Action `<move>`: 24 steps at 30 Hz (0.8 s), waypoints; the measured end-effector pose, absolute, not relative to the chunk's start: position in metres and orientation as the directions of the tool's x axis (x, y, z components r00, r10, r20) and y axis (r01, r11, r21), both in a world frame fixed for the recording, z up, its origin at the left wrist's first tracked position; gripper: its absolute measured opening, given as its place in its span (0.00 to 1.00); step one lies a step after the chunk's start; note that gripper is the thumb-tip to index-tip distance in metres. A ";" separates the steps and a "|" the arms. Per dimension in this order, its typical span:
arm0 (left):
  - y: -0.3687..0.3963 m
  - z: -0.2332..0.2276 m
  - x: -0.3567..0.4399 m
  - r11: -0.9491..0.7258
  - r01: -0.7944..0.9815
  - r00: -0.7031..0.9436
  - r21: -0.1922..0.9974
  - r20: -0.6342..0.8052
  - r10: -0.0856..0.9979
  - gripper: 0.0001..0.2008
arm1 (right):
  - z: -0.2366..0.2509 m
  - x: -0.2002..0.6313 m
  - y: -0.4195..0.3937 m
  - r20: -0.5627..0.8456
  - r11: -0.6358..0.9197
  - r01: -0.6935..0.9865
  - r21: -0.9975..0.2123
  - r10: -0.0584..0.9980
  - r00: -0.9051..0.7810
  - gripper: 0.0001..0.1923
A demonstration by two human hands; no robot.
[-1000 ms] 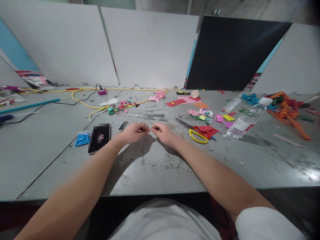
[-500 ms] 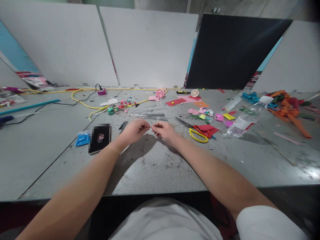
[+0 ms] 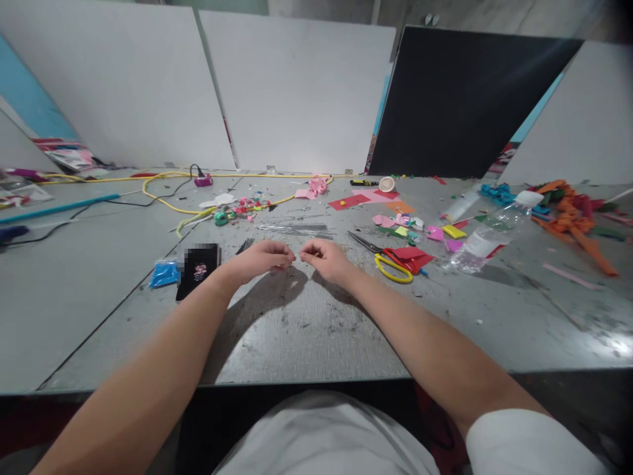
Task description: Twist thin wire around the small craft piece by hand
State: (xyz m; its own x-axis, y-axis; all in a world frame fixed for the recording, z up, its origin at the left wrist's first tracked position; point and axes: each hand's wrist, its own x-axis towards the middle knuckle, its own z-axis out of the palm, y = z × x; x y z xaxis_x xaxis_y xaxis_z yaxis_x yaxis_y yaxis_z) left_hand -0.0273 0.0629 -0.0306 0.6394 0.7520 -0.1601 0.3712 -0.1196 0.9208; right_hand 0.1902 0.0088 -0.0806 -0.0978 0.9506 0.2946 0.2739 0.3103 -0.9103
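While it curls loosely, left hand (image 3: 260,258): grip unclear
Right hand (image 3: 327,259): pinch-shaped, hold unclear
Wires (image 3: 301,229): thin, straight, silvery, far side of hands
Scissors (image 3: 378,251): dark-bladed, right

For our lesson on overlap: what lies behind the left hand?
Beyond the left hand lie thin grey strands and dark strips. Whatever the hand itself covers cannot be seen.

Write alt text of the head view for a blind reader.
A person's left hand and right hand nearly meet at the fingertips above a littered grey table; anything held is too small to tell. Thin wire-like strands lie beyond, a black phone to the left, yellow-handled scissors and a bottle to the right.
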 end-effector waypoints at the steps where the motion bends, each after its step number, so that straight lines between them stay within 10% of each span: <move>1: 0.062 -0.030 -0.028 -0.096 0.357 0.641 0.929 -0.169 0.748 0.12 | -0.080 0.190 0.008 0.292 0.314 0.271 -0.910 0.949 -0.120 0.07; 24: 0.061 -0.042 -0.010 -0.222 0.201 0.515 0.954 0.090 0.852 0.15 | -0.080 0.172 0.001 0.203 0.203 -0.113 -0.973 0.979 0.012 0.14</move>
State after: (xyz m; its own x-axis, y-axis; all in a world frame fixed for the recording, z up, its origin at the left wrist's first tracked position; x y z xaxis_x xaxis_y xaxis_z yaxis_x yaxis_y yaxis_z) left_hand -0.0102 0.0608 -0.0423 0.5154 0.8523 0.0895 0.2014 -0.2220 0.9540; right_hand 0.1722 0.0008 -0.0804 0.0124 0.9791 0.2032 -0.1126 0.2033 -0.9726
